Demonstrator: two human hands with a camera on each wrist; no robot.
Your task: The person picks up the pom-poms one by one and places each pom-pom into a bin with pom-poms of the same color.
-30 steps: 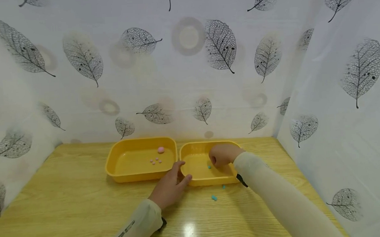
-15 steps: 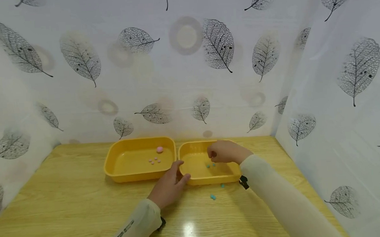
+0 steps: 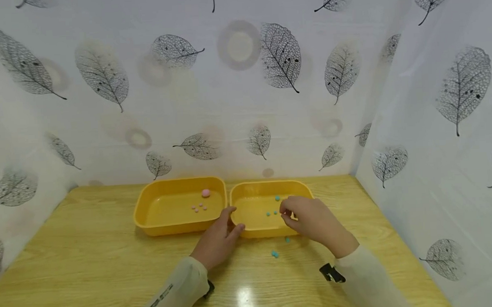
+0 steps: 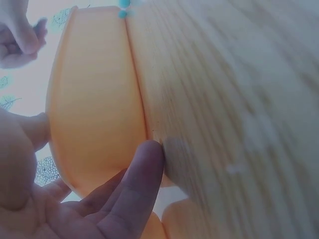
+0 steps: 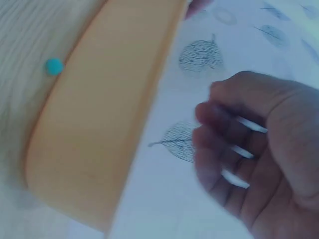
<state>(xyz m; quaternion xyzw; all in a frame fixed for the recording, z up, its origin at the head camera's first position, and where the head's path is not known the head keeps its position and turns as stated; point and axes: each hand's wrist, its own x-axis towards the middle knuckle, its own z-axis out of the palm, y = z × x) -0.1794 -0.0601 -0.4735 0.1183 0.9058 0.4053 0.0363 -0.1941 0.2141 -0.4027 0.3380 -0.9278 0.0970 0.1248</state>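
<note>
My left hand holds the near-left corner of the right yellow tray, thumb at its front and forefinger at its side; in the left wrist view, fingers lie along its wall. Over that tray's right front is my right hand, its fingers loosely curled, with nothing visible between them in the right wrist view. Inside the tray lie a larger teal ball and two smaller teal balls. On the table in front are a teal ball and a joined pair of teal bits.
Just left stands a second yellow tray, nearly touching the first. It contains a larger pink ball and several small pink balls. Behind the wooden table hangs a leaf-patterned curtain, which also lines both sides.
My right hand has lifted from inside the right tray and drawn back toward me and rightward. More teal balls now show there, including the larger one. The left hand keeps its place.
</note>
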